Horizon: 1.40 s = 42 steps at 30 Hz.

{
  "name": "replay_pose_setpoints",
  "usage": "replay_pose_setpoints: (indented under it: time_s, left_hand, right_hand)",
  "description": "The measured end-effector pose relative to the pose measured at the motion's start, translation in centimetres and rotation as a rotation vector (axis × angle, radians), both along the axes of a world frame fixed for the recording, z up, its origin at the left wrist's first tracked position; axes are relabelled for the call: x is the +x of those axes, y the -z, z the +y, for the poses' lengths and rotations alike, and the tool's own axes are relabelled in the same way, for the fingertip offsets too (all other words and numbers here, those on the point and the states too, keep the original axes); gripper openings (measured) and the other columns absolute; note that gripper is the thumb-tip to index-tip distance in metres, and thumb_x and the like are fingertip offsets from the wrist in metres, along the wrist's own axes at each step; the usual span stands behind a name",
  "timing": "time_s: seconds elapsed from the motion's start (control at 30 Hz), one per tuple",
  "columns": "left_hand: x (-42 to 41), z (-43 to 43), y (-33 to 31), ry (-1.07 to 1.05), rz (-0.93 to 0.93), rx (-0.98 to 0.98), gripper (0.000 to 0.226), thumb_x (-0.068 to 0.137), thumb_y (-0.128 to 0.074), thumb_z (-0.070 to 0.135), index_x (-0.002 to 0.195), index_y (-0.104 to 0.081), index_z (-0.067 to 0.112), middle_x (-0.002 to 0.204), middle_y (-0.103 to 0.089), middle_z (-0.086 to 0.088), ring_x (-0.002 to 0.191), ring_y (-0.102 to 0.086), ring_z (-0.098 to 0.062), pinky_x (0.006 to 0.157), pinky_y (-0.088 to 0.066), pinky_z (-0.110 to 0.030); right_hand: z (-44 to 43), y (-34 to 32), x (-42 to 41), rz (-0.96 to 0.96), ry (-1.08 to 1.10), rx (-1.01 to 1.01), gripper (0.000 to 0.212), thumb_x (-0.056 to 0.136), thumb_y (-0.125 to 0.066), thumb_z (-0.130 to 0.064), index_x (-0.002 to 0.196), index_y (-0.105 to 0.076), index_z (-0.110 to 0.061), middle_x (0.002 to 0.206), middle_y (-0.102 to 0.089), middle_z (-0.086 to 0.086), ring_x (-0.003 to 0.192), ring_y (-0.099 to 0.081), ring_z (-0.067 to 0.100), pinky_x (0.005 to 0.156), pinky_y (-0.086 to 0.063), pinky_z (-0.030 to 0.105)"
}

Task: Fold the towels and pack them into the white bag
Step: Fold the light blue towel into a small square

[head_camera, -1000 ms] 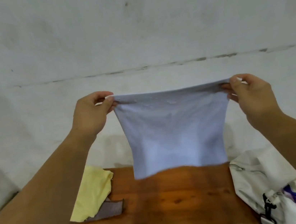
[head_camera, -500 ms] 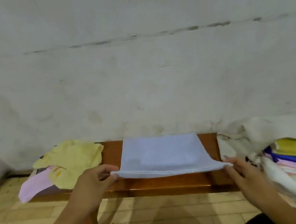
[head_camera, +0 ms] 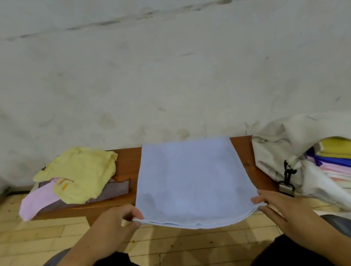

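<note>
Left hand (head_camera: 115, 225), right hand (head_camera: 278, 206): pinching near corners of light blue towel (head_camera: 191, 175) | lowering it from mid-air onto counter (head_camera: 127, 161), near edge overhanging | setting up next fold before white bag (head_camera: 271, 153)

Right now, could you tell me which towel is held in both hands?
The light blue towel on the bench: left hand and right hand pinch its near corners. The yellow, pink and grey ones lie untouched, heaped at left.
</note>
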<state>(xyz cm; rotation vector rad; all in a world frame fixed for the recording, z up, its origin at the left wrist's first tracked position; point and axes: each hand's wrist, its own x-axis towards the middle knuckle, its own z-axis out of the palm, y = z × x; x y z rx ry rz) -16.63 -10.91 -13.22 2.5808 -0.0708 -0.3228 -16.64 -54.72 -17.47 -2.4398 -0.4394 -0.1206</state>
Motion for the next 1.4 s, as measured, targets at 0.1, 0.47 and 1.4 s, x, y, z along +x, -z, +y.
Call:
replay_pose_setpoints:
  time_s: [0.1, 0.47, 1.4]
  left_hand:
    - [-0.1, 0.4, -0.1, -0.018, 0.039, -0.007, 0.003, 0.095, -0.066, 0.032, 0.094, -0.069, 0.033, 0.093, -0.070, 0.024, 0.090, -0.062, 0.006, 0.074, -0.049, -0.017]
    - [-0.4, 0.6, -0.5, -0.006, 0.195, -0.017, 0.006, 0.097, -0.058, 0.039, 0.101, -0.061, 0.035, 0.087, -0.072, 0.015, 0.079, -0.063, -0.014, 0.069, -0.047, -0.027]
    - [14.1, -1.9, -0.9, -0.359, -0.046, -0.208, 0.015, 0.101, -0.052, 0.036, 0.098, -0.062, 0.026, 0.093, -0.069, 0.003, 0.085, -0.064, -0.020, 0.069, -0.049, -0.030]
  right_hand:
    - [-0.3, -0.3, -0.4, 0.048, 0.069, -0.005, 0.060, 0.091, -0.021, -0.083, 0.112, -0.062, -0.044, 0.110, -0.059, -0.039, 0.110, -0.058, -0.007, 0.093, -0.039, 0.004]
    - [-0.8, -1.2, -1.6, 0.216, 0.078, -0.079, 0.010, 0.103, -0.049, -0.039, 0.096, -0.054, -0.045, 0.097, -0.061, -0.026, 0.087, -0.062, 0.004, 0.068, -0.047, 0.017]
    - [3.3, -1.8, 15.6, 0.236, 0.427, 0.334, 0.017, 0.102, -0.052, -0.034, 0.093, -0.066, -0.032, 0.093, -0.068, -0.012, 0.090, -0.061, 0.009, 0.071, -0.048, 0.032]
